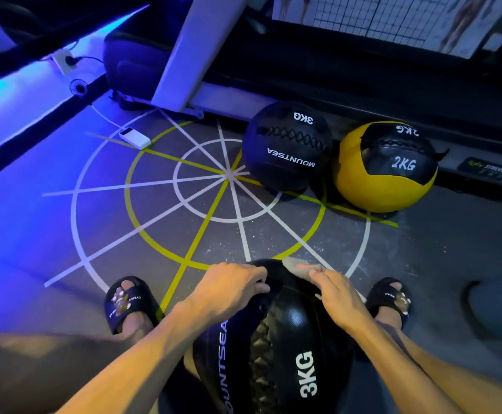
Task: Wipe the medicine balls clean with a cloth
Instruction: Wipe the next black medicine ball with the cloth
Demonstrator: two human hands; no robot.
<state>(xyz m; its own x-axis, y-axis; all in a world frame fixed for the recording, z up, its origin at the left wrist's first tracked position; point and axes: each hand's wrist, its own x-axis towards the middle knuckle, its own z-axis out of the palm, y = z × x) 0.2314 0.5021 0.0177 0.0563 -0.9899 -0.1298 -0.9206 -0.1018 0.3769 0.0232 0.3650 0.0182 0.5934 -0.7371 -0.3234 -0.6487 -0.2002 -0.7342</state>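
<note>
Gripping round leather ball (276, 339), rt hand (337, 297) w/ cloth (296, 264)

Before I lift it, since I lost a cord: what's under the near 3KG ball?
The near 3KG ball sits between the feet, both hands on top, the right hand pinching a cloth. Painted floor lines run toward it. The floor beneath is covered; no cord shows.

Both bare forearms reach forward and down from the lower corners, converging toward the middle. The left hand (231, 286) lies palm down, knuckles up, its fingers curled over at the tips and gripping. The right hand (337, 295) is also palm down, its fingers bent, thumb and forefinger pinching together. The hands sit near each other, not touching.
</note>
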